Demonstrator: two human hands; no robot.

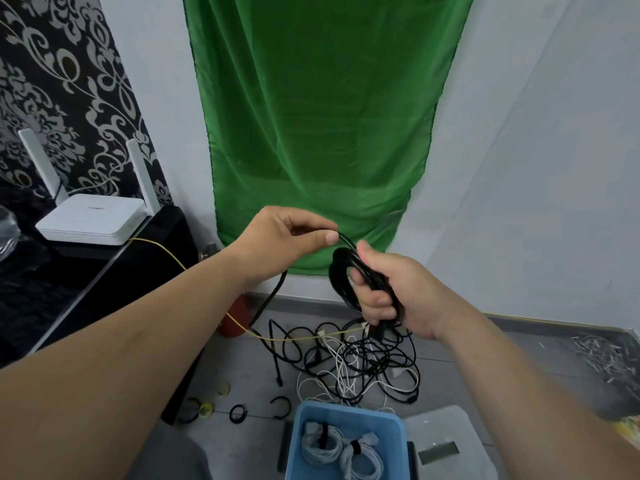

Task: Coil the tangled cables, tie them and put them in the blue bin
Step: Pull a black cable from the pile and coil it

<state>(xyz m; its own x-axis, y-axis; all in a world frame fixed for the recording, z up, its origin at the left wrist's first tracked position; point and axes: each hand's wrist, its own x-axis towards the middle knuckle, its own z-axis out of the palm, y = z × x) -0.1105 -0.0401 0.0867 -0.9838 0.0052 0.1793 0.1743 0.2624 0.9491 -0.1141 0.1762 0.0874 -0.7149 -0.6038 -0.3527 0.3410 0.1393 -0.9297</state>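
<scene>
Currently I have both hands on one black cable, held above the floor tangle.
My right hand (pixel 401 296) has its fingers curled round a black coil (pixel 341 271) of several loops. My left hand (pixel 284 240), just beside it and a little higher, pinches the free strand of that same cable between thumb and fingertips, and the strand runs straight across to the coil. Below both hands, the tangled pile (pixel 360 358) of black and white cables lies on the floor. Nearer to me than the pile, between my forearms, sits the blue bin (pixel 346 409) with two white coils (pixel 311 448) inside, each bound by a black tie. Below my left forearm, left of the bin, loose black ties (pixel 232 413) lie on the floor.
</scene>
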